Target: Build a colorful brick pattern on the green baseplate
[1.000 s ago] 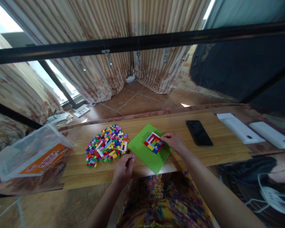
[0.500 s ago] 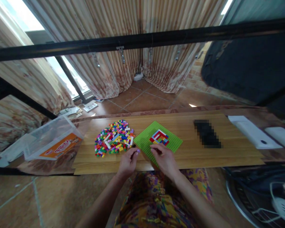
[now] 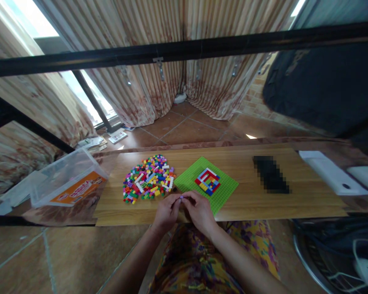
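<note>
Between the fingertips of both hands, near the table's front edge, is a small purple brick. My left hand pinches it from the left. My right hand closes on it from the other side, its wrist in front of the green baseplate's lower corner. On the green baseplate stands a low square build of red, white, blue and yellow bricks. A heap of loose, many-coloured bricks spreads over the table to the left of the baseplate.
A clear plastic box with an orange label stands left of the wooden table. A dark pixelated object lies on the table's right part. White objects rest beyond the right end. A black rail crosses above.
My right hand has moved left from the build to the purple brick and now meets my left hand there. The build is now fully in sight.
</note>
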### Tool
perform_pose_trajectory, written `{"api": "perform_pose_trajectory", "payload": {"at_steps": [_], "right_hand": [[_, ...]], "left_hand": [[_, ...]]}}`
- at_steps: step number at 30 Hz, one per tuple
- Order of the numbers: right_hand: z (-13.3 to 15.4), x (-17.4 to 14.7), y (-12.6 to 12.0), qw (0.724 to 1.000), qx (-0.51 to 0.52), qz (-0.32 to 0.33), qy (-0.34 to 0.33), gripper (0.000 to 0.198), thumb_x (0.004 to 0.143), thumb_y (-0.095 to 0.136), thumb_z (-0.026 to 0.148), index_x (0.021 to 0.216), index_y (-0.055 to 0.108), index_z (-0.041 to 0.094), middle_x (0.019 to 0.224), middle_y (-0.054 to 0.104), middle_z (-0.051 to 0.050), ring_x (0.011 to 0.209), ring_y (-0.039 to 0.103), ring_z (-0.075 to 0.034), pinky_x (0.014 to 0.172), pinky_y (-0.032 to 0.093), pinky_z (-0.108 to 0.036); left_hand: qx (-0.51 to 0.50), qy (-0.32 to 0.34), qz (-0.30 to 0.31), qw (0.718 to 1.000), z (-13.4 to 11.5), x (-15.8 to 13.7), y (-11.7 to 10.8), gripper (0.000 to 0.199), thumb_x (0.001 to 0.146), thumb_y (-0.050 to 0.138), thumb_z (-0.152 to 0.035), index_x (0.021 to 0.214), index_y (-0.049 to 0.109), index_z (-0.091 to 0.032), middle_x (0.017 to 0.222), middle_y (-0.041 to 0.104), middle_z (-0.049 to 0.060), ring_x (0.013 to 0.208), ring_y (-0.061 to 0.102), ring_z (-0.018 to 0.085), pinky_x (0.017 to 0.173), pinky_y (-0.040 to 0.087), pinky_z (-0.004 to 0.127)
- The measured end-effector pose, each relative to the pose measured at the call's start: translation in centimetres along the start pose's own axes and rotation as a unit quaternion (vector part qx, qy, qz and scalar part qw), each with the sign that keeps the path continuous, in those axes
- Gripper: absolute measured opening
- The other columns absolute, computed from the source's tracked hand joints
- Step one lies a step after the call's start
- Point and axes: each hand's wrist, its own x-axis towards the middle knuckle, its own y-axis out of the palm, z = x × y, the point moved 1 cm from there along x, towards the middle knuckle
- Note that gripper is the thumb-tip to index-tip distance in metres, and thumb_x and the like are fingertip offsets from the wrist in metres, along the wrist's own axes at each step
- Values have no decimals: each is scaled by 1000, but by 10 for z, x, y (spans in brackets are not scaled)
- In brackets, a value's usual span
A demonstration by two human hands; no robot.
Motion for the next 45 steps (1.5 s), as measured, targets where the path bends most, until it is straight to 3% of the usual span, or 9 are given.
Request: {"api": "perform_pose_trajectory", "payload": {"at_steps": [5,13,17,23,38,45], "right_hand": [[-1,-4,-15,1000,-1,-19,9,18,89,53,32,90,67,21,91,69,-4,87,63,-19,81,47,-31],[-33,2,-90,981,-44,-163,97,36,84,55,50,95,65,17,84,71,-8,73,64,-21,71,49,-33],[-48,8,-112,970,-76,-203,108,44,82,55,52,102,67,15,84,71,-10,73,64,-22,68,48,-33],[-54,19,-114,973,-94,-192,84,41,82,55,51,96,72,16,94,74,-12,82,67,-24,76,50,-35],[-48,39,-108,964,-207,-158,59,39,86,50,46,95,74,17,93,74,-11,79,66,-23,74,48,-35],[-52,38,-108,967,-179,-169,72,41,83,53,52,94,75,19,93,74,-9,78,64,-21,73,46,-33]], "left_hand": [[39,49,19,998,-1,-1,2,19,93,49,-20,103,65,-18,91,72,6,84,66,16,78,53,29],[50,31,23,998,-5,0,0,17,93,50,-21,101,64,-18,88,70,5,83,65,17,76,52,30],[51,14,29,998,-6,0,0,17,92,50,-23,100,64,-18,86,69,5,81,65,17,74,52,30],[46,4,22,999,-7,0,0,16,92,50,-22,99,64,-19,87,70,5,82,65,17,74,51,29],[57,8,10,998,-8,1,2,15,93,50,-21,96,64,-19,84,69,4,80,64,15,73,50,27],[59,16,9,998,-7,0,3,16,94,48,-21,97,64,-19,86,69,4,82,64,16,75,50,28]]}}
